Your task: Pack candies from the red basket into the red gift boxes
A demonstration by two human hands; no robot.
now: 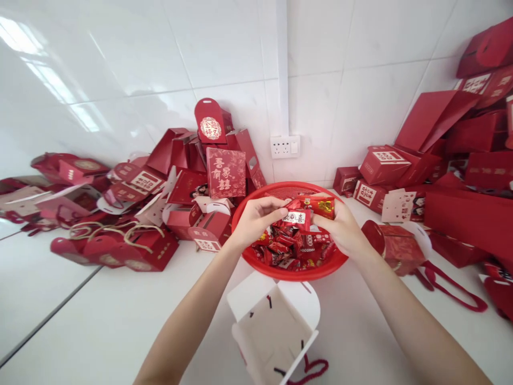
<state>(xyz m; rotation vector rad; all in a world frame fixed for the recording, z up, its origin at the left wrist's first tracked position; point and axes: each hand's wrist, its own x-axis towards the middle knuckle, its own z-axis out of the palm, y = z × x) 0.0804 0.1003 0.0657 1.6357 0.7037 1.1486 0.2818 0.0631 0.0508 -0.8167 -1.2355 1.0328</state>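
Above a red plastic basket [294, 276], my left hand [256, 220] pinches a small red-wrapped candy [296, 218] with a white label between thumb and fingers. Close beside it, my right hand [345, 227] is closed on a red and gold candy packet [320, 205]; its thumb reaches toward the small candy. Several red-wrapped candies [282, 248] lie in the basket under both hands. Between my forearms, in front of the basket, stands a gift box [272, 334] with its flaps spread and its pale inside facing up. A dark red cord handle [318, 369] hangs from its side.
Folded red gift boxes [226, 174] are piled at the left against the tiled wall, some with rope handles [144, 235]. More red boxes [385, 160] are heaped at the right. A power socket [285, 146] sits behind the basket.
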